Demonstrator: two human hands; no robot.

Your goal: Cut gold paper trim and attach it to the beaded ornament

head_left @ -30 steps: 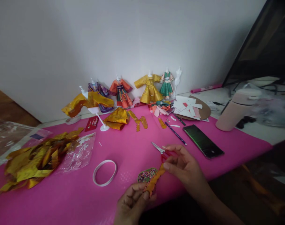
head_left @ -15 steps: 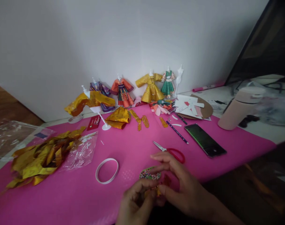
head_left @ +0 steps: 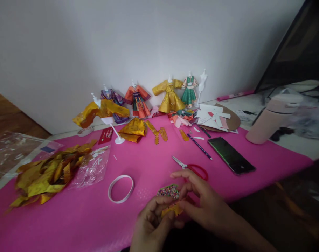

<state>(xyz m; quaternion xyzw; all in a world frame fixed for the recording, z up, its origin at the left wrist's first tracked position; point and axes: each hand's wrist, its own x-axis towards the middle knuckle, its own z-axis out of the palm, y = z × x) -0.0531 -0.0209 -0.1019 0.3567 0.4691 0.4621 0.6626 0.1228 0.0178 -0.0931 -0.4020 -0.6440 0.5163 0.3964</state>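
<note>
Over the mat's (head_left: 83,220) near edge, right hand (head_left: 201,203) is curling its fingers, cannot tell whether gripping, while left hand (head_left: 150,223) is pinching gold cloth (head_left: 176,208) between thumb and fingers, beads (head_left: 168,191) lying just beyond.

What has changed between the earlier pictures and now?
The right hand has moved down and in toward the left hand, which keeps hold of the golden strip; whether the right still grips it is unclear. The strip, stretched between them at first, now shows only in part. The white ring and phone stayed put.
</note>
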